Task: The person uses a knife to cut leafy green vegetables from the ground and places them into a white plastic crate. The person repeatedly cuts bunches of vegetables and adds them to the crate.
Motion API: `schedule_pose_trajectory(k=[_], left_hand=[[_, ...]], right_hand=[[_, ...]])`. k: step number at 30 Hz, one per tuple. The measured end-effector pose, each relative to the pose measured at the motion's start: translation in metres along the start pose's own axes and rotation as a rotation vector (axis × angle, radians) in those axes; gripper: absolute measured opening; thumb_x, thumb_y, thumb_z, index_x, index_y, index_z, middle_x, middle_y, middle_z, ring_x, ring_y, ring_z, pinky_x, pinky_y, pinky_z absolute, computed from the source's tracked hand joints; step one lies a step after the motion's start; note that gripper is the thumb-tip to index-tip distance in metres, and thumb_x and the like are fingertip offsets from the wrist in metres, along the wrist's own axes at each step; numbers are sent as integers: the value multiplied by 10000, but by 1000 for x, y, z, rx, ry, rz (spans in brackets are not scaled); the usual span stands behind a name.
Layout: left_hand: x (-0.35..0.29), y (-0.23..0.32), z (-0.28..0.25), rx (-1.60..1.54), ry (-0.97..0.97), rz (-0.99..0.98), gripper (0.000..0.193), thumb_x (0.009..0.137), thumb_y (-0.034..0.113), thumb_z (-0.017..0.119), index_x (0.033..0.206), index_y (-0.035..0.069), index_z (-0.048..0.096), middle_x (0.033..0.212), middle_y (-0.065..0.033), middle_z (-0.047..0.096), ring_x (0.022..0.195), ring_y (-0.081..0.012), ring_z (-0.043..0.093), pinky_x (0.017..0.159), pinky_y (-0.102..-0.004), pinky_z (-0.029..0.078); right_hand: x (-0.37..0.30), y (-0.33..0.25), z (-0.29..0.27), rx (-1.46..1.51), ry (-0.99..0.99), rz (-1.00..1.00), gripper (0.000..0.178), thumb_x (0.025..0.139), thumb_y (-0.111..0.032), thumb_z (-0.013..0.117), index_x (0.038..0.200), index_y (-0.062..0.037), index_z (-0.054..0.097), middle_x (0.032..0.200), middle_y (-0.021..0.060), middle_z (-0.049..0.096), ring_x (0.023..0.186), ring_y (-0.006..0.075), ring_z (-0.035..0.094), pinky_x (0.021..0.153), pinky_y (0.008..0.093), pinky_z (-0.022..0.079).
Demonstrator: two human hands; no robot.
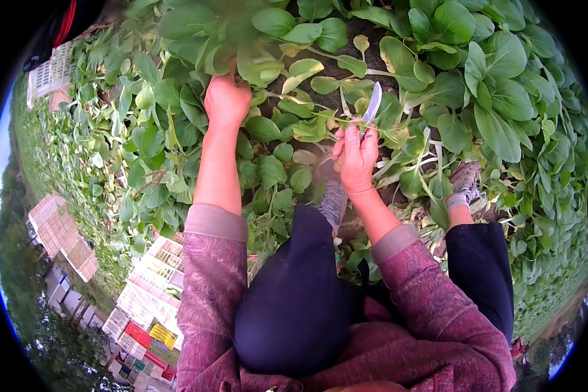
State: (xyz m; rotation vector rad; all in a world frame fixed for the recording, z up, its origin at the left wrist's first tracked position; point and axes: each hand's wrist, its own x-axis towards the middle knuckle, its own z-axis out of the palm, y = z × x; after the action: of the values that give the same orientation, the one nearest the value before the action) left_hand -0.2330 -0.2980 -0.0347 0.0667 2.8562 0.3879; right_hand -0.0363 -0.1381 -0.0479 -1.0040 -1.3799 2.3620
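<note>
Knife (374, 104) held in grip of right hand (358, 160); leafy greens (210, 59) clasped in grip of left hand (228, 100).

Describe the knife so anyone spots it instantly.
Start with the leafy green plants filling the upper picture. Find the right hand, just right of centre; the knife juts up from it. Its curved, shiny silvery blade sets it apart from the surrounding leaves.
</note>
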Motion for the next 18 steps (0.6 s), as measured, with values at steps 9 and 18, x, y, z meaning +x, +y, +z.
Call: schedule_pose_trajectory(k=[9,18], left_hand=[[-24,18,-2,-75,15,112,435,766,90,562,1200,111,550,1152,-116,565,1040,-308,568,862,-410,469],[4,-29,7,-297,-75,-6,413,797,99,537,1208,104,578,968,-146,657,867,-279,626,792,-370,477]], right_hand=[[-25,1,31,-401,-496,-355,348,810,-62,630,1101,-28,442,827,131,556,678,326,569,618,344,467],[-27,-11,51,-396,-935,-556,331,845,-156,627,1098,-67,433,880,126,535,689,342,573,594,391,475]])
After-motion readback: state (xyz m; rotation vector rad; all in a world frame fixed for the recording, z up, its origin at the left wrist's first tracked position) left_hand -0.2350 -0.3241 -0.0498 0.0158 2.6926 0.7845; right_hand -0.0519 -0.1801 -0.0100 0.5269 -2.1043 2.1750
